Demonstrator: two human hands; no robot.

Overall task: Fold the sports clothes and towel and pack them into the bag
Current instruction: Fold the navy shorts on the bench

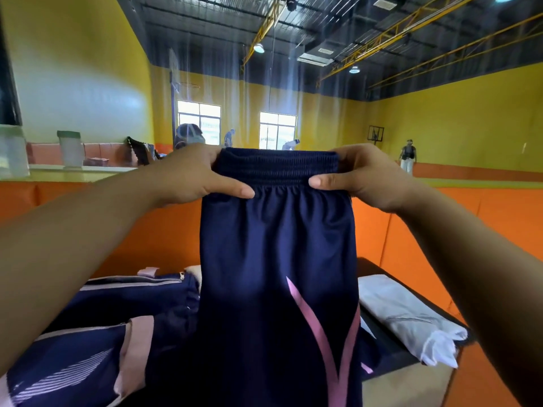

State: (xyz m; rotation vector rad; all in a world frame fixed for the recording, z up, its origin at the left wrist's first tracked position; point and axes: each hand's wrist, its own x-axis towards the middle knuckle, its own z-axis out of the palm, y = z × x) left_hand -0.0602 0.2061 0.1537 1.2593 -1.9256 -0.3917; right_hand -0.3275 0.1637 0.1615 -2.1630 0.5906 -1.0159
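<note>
I hold up a pair of navy sports shorts [276, 245] with pink stripes, hanging straight down in front of me. My left hand [191, 174] grips the left end of the elastic waistband and my right hand [361, 174] grips the right end. Below at the left lies a navy and pink bag [138, 292] with a zip along its top. A navy jersey [73, 362] with pink trim lies in front of it at the lower left. A folded white towel [408, 315] rests on the dark bench top [379, 271] at the right.
An orange padded wall [440, 230] stands just behind the bench. Beyond it is a gym hall with yellow walls, and a person [407, 157] stands at the far right. Containers [70, 148] sit on a ledge at the left.
</note>
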